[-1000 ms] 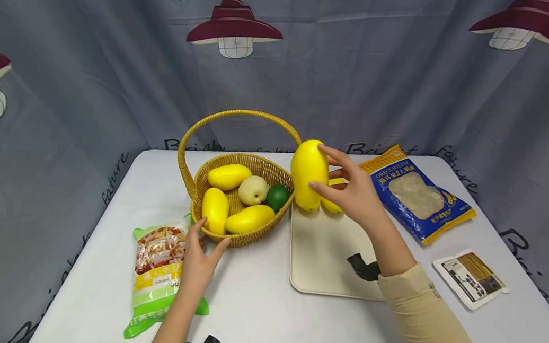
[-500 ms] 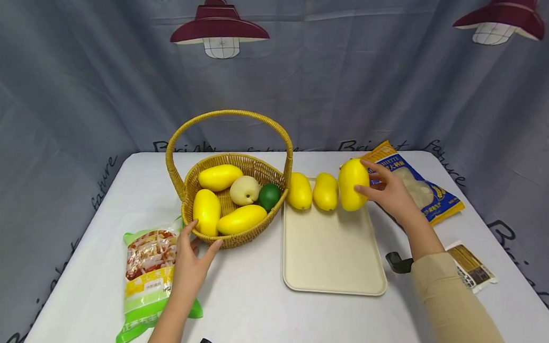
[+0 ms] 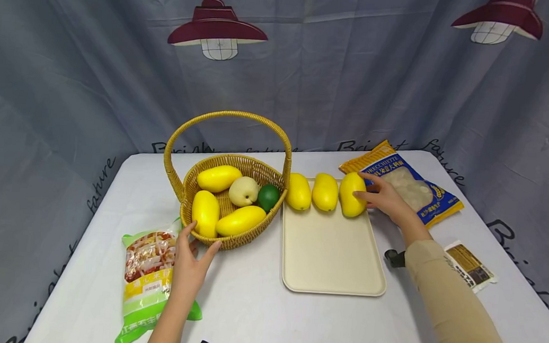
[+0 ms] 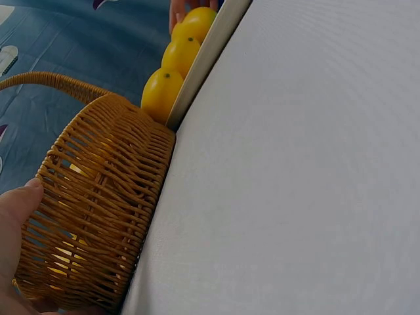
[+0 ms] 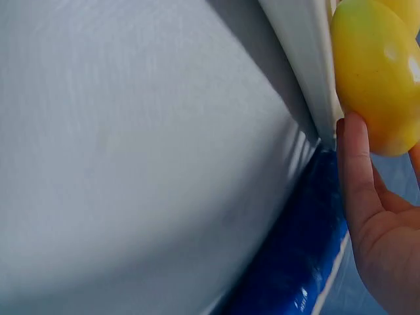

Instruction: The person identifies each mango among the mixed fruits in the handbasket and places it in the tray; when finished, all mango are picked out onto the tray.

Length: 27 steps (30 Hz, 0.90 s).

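Observation:
My right hand (image 3: 385, 196) holds a yellow mango (image 3: 352, 195) by its right side, thumb in front and fingers behind, at the back right of a cream tray (image 3: 332, 260). In the right wrist view the fingertips touch the mango (image 5: 377, 79) beside the tray's edge. Left of it on the tray lie two more mangoes, a middle one (image 3: 325, 192) and a left one (image 3: 298, 192). My left hand (image 3: 190, 266) grips the front left rim of a wicker basket (image 3: 250, 239), its thumb (image 4: 27, 197) against the woven wall; its other fingers are partly hidden.
Inside the basket lie three mangoes, a pale round pear (image 3: 243, 191) and a dark green fruit (image 3: 269, 197). A green-ended food bag (image 3: 149, 285) lies left, a blue pasta bag (image 3: 405, 183) back right, a small white packet (image 3: 470, 266) right. The basket's tall handle (image 3: 230, 113) arches above.
My right hand has carried the mango rightward from beside the basket and lowered it to the tray's back right, beside the other two. The left hand stays at the basket.

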{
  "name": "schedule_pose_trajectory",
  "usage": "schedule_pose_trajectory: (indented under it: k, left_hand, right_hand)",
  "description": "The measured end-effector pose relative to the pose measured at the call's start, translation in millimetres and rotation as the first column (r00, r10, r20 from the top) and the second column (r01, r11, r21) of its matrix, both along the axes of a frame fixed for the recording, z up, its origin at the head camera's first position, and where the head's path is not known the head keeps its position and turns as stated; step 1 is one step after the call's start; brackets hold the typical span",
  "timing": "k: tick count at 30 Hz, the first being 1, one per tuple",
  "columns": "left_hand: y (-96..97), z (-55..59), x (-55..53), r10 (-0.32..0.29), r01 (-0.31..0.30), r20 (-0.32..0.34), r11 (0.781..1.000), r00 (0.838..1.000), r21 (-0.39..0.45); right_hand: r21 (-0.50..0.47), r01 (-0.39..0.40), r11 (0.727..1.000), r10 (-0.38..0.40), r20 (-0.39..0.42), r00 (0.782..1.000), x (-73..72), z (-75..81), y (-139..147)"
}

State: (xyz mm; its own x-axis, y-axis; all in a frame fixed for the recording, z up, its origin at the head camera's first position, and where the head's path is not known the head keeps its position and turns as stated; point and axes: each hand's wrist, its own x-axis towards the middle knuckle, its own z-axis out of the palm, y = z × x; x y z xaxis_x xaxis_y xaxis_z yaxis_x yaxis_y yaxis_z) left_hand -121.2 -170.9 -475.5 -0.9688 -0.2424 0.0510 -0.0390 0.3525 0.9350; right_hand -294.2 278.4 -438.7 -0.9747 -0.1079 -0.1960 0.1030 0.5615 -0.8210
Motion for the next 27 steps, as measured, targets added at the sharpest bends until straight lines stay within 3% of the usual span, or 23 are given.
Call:
schedule_pose_trajectory:
  k: [12, 27]
  left_hand:
    - [-0.6, 0.4, 0.7, 0.003, -0.003, -0.004, 1.0, 1.0, -0.002]
    - [0.5, -0.1, 0.1, 0.002, -0.001, -0.007, 1.0, 1.0, 0.002]
  right_hand:
    - [0.008, 0.03, 1.0, -0.031, 0.058, 0.998, -10.3, -3.1, -8.3]
    - [0.09, 0.003, 0.996, -0.009, 0.062, 0.998, -5.4, 3.0, -13.7]
